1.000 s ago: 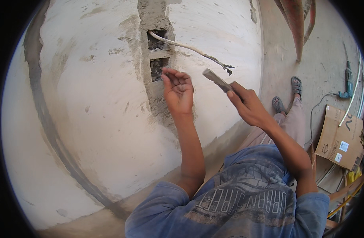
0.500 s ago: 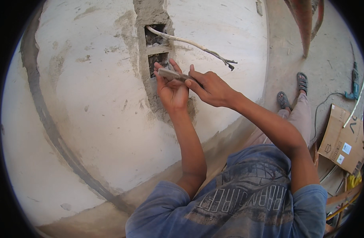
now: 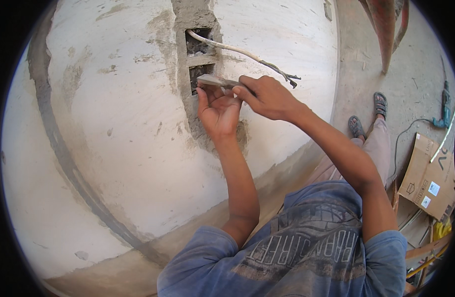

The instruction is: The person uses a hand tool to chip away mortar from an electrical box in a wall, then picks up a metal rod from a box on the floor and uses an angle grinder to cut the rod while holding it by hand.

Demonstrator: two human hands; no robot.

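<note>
Head view: the right hand grips one end of a flat tool before the lower wall hole; likely stiff, best held there. The left hand cups loosely beneath, unclosed.

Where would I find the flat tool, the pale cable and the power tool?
Flat tool (image 3: 215,81): head view, on its flat face.
Pale cable (image 3: 232,48): head view, midway along.
Power tool (image 3: 445,105): head view, on its body.
</note>
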